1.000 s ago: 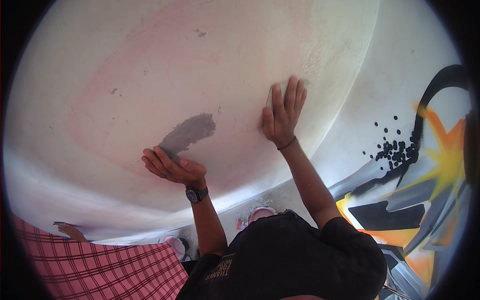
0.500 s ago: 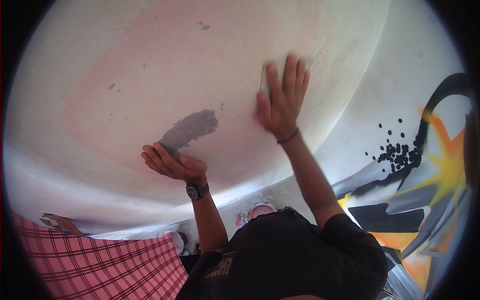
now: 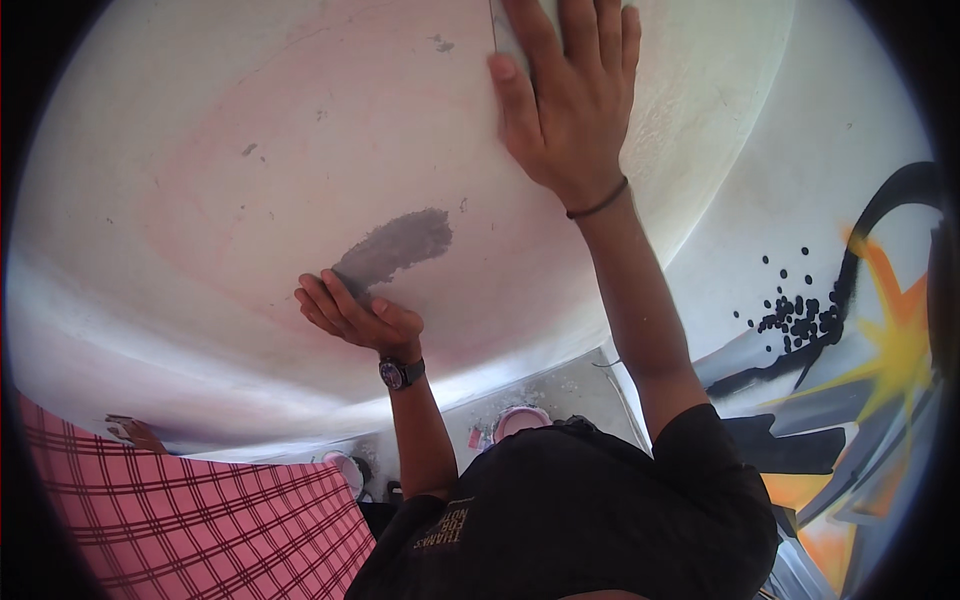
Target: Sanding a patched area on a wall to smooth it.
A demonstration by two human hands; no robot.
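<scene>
My right hand (image 3: 575, 110) lies flat on a large curved whitish wall (image 3: 300, 60), fingers stretched upward. Under its palm and fingers is a thin pale sheet (image 3: 508, 35), perhaps sandpaper; only its left edge strip shows, and the top runs out of the picture. My left hand (image 3: 350, 315), lower and to the left, is open, with its fingers extended close together and the thumb apart. Its fingertips are at the lower end of a rough grey patch (image 3: 400, 243) on the wall. I see no object in it.
Pinkish stains and small grey chips mark the wall. Below stand a pink-rimmed bucket (image 3: 521, 417) and a second pale bucket (image 3: 345, 470). Pink plaid cloth (image 3: 200, 520) fills the lower left, near a small brown shape (image 3: 140, 435) I cannot make out. A painted mural (image 3: 890, 340) covers the right wall.
My right hand has slid up the wall with the pale sheet under it, and that arm is more stretched out. The left hand stays by the grey patch; the view has shifted slightly.
</scene>
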